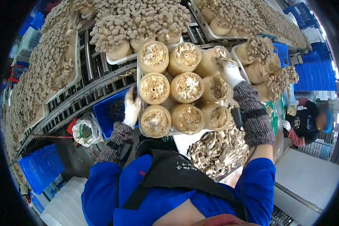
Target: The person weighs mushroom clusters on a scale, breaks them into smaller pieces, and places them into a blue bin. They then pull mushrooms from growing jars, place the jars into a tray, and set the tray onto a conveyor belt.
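Note:
A white tray [139, 64] in front of me holds several pale cultivation jars [154, 120] in rows, their tops showing crumbly brown-and-white substrate. My right hand [230, 71], in a white glove with bare fingertips, is closed at the mouth of the jar [208, 63] in the far right corner; that jar leans over, and its mouth is partly hidden by my fingers. At the tray's left side is my left hand [132, 108], also gloved, fingers apart and close against the edge beside the middle-row jar [154, 89].
Cut mushrooms [218, 152] are heaped right of my apron. Beyond the tray, mushroom clusters [139, 22] fill more trays along a roller conveyor [88, 56]. A blue crate [103, 113] and white sack [87, 130] stand left. A co-worker [309, 122] is at right.

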### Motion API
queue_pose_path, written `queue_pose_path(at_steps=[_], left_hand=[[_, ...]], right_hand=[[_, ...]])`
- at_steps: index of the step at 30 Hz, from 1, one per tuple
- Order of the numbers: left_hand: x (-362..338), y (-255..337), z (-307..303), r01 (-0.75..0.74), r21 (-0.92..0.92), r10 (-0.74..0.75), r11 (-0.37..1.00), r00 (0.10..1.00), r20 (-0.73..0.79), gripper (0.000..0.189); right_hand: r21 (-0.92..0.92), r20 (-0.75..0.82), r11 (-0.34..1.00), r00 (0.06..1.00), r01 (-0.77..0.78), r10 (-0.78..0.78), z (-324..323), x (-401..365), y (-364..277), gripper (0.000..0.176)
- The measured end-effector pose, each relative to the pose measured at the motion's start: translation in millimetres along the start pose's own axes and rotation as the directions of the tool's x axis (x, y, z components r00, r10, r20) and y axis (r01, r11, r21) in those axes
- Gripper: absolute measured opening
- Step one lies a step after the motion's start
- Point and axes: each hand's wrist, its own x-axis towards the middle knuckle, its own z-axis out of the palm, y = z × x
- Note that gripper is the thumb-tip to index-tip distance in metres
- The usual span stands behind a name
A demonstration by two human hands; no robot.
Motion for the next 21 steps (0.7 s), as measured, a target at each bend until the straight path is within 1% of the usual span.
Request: queue_pose_path(at_steps=[1, 2, 3, 4, 5, 6, 7, 8, 9, 10, 11, 12, 13, 14, 15, 16, 17, 18, 19, 20, 21], left_hand=[[9, 17, -2, -0.077, -0.083, 0.072, 0.994, 0.995, -0.064, 0.049], [19, 44, -11, -0.331, 0.240, 0.358, 0.913, 0.931, -0.078, 0.049], [27, 69, -16, -0.337, 0.239, 0.365, 0.911, 0.928, -0.081, 0.049], [30, 92, -18, -0.503, 0.270, 0.503, 0.821, 0.861, 0.075, 0.048], [32, 111, -17, -0.657, 0.271, 0.614, 0.704, 0.754, 0.234, 0.047], [33, 125, -13, -0.763, 0.273, 0.717, 0.587, 0.646, 0.264, 0.047], [35, 142, -8, -0.833, 0.307, 0.766, 0.460, 0.547, 0.337, 0.054], [37, 148, 0, -0.874, 0.251, 0.749, 0.415, 0.486, 0.450, 0.057], [37, 153, 8, -0.905, 0.190, 0.719, 0.380, 0.419, 0.555, 0.060], [44, 152, 20, -0.937, 0.133, 0.592, 0.323, 0.309, 0.744, 0.062], [48, 153, 30, -0.937, 0.132, 0.593, 0.323, 0.309, 0.743, 0.062], [51, 154, 39, -0.965, 0.073, 0.598, 0.252, 0.214, 0.772, 0.057], [58, 151, 48, -0.984, 0.008, 0.595, 0.177, 0.114, 0.796, 0.053], [69, 130, 64, -0.990, 0.039, 0.540, 0.138, 0.108, 0.834, 0.041], [70, 151, 60, -0.950, -0.021, 0.518, 0.313, 0.152, 0.842, 0.032], [77, 148, 69, -0.943, -0.039, 0.501, 0.330, 0.140, 0.854, 0.032], [87, 140, 78, -0.933, -0.053, 0.480, 0.355, 0.134, 0.867, 0.033], [90, 142, 82, -0.928, -0.017, 0.497, 0.371, 0.183, 0.848, 0.034], [87, 144, 88, -0.919, 0.019, 0.507, 0.395, 0.235, 0.829, 0.034], [88, 143, 98, -0.924, 0.072, 0.497, 0.375, 0.266, 0.826, 0.035], [88, 143, 109, -0.929, 0.123, 0.491, 0.348, 0.293, 0.820, 0.036]], right_hand=[[0.083, -0.120, 0.990, 0.987, 0.118, -0.107, 24, 5, 10, 0.034], [0.016, -0.141, 0.993, 0.983, 0.119, -0.115, 46, 4, 12, 0.031], [-0.053, -0.166, 0.991, 0.978, 0.119, -0.126, 56, 7, 9, 0.028], [-0.052, -0.183, 0.993, 0.977, 0.104, -0.112, 55, 4, 4, 0.032], [-0.057, -0.187, 0.993, 0.976, 0.102, -0.110, 50, -4, 3, 0.032], [0.040, -0.233, 0.993, 0.968, 0.108, -0.096, 42, -12, 6, 0.036], [0.136, -0.278, 0.983, 0.957, 0.119, -0.078, 34, -20, 8, 0.041], [0.218, -0.346, 0.976, 0.936, 0.014, 0.064, 27, -31, 9, 0.038], [0.601, -0.347, 0.799, 0.893, -0.025, 0.288, 20, -53, 0, 0.034], [0.638, -0.485, 0.769, 0.764, -0.024, 0.426, 39, -66, 13, 0.031], [0.723, -0.400, 0.672, 0.697, -0.160, 0.596, 37, -86, 8, 0.030], [0.670, -0.400, 0.691, 0.654, -0.269, 0.642, 50, -105, 17, 0.035], [0.695, -0.250, 0.577, 0.609, -0.428, 0.753, 77, -122, 30, 0.042], [0.686, -0.083, 0.496, 0.620, -0.532, 0.780, 94, -140, 33, 0.047], [0.654, 0.092, 0.415, 0.610, -0.633, 0.787, 113, -156, 38, 0.052], [0.652, 0.109, 0.405, 0.608, -0.641, 0.786, 138, -168, 51, 0.052], [0.496, 0.043, 0.707, 0.828, -0.504, 0.559, 166, -182, 67, 0.056], [0.319, 0.048, 0.911, 0.965, -0.260, 0.259, 187, -198, 74, 0.060], [0.590, -0.216, 0.803, 0.975, 0.088, 0.052, 192, -212, 73, 0.060], [0.503, -0.040, 0.847, 0.975, -0.171, 0.220, 206, -206, 80, 0.053], [0.360, 0.109, 0.840, 0.913, -0.405, 0.393, 221, -199, 82, 0.049]])
